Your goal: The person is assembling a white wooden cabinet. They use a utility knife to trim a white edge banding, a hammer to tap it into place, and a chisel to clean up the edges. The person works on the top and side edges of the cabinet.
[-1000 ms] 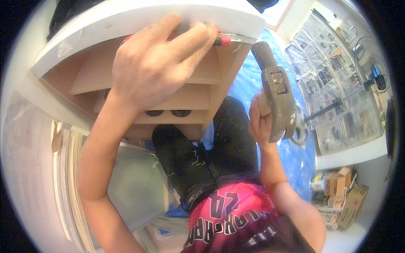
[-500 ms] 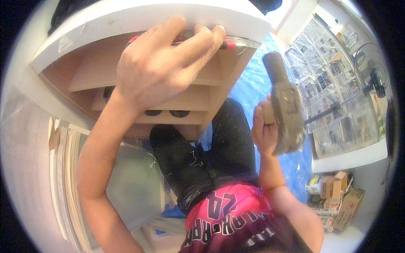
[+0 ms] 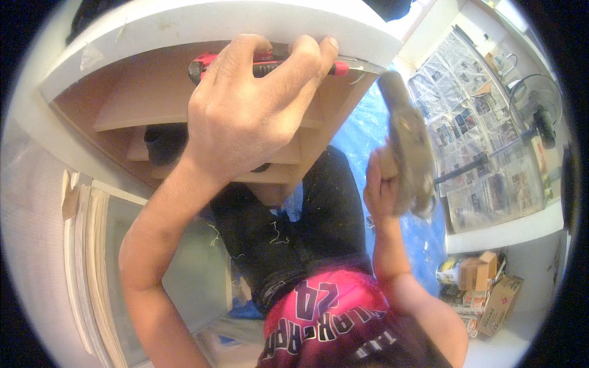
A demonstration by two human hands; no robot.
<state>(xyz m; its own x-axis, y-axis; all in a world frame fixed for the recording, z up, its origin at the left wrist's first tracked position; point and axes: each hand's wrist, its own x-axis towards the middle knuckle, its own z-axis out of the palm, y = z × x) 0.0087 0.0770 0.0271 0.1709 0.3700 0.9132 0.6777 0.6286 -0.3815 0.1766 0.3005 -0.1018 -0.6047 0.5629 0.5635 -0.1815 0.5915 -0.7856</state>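
Note:
My left hand (image 3: 251, 110) is closed round a red-and-black cutter knife (image 3: 205, 64), held lengthwise along the underside of a white panel edge (image 3: 202, 30). The knife's thin metal blade (image 3: 362, 64) points right, toward the panel's right corner; my fingers cover the middle of its handle. My right hand (image 3: 381, 184) grips a hammer (image 3: 408, 141) with a worn brown-grey head. That head is blurred by motion and held upright in the picture, its upper end close to the blade's tip. Whether the two touch I cannot tell.
Beneath the panel is a wooden cabinet with shelves (image 3: 147, 110) and a dark object (image 3: 165, 144) inside. Framed panels (image 3: 92, 257) lean at left. Blue sheeting (image 3: 362, 129) covers the floor. At right are a newspaper-covered panel (image 3: 472, 122), a fan (image 3: 540, 119) and cardboard boxes (image 3: 500, 303).
My left hand sits slightly further right and lower in view, with more of the knife handle showing. The hammer head has shifted slightly and its upper end is nearer the blade. The view has shifted a little.

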